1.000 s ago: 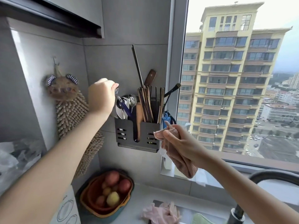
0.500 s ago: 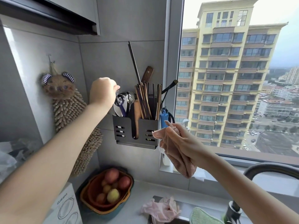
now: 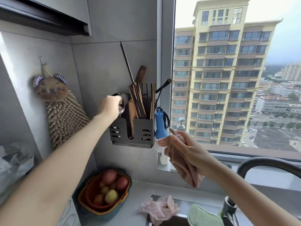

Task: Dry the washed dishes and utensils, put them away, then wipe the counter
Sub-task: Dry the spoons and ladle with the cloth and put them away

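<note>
Grey wall tiles beside the window carry a dark slotted metal utensil holder. At its left compartment the left hand is clenched on a shiny metal spoon. Just right of the holder, the right hand grasps a pink ribbed cloth.

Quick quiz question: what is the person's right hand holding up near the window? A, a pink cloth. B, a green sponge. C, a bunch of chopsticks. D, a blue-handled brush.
A: the right hand has its fingers curled round a pink cloth, which hangs down from the grip just right of the wall-mounted utensil holder.
</note>
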`<state>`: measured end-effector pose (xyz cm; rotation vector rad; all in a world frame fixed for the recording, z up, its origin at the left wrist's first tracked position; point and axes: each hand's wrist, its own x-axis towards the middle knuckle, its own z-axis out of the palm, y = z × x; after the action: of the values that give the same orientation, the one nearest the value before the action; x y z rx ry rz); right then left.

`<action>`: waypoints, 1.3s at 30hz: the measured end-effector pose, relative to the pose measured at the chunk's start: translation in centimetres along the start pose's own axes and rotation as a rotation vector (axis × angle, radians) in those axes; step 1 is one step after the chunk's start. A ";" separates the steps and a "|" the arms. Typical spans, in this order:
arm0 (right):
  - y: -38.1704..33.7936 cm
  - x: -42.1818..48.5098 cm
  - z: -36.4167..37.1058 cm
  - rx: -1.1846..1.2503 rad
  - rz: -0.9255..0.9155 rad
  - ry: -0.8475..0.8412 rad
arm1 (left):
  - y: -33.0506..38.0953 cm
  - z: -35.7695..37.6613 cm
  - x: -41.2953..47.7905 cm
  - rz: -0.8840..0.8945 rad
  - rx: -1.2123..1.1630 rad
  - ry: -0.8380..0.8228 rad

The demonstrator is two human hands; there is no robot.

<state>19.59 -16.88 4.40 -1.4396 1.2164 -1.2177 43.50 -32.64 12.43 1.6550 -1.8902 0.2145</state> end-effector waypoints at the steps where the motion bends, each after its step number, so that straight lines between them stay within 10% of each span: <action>1: 0.1 -0.6 -0.5 -0.005 -0.007 0.005 | 0.1 -0.3 -0.4 -0.005 -0.026 0.008; 9: 1.0 -9.9 -8.5 0.051 -0.052 0.125 | 11.4 -5.4 -9.5 0.283 -0.272 0.224; 15: 1.7 -21.7 -16.0 0.230 -0.003 0.338 | 25.7 -3.8 -20.7 0.558 -0.602 -0.147; 26: 8.0 -45.6 -29.9 -0.134 0.264 1.041 | 49.7 7.8 -42.3 0.743 -0.726 -0.903; 32: 10.6 -54.6 -36.8 -0.214 0.401 1.223 | 60.7 15.6 -52.4 0.383 -0.614 -1.454; 39: 12.0 -59.3 -41.5 -0.183 0.396 1.215 | 67.7 19.8 -57.8 -0.622 -0.857 -1.835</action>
<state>-25.77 38.96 -9.69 -0.3867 2.3034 -1.7504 -25.02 20.19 -16.44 1.5387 -1.5604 -2.6519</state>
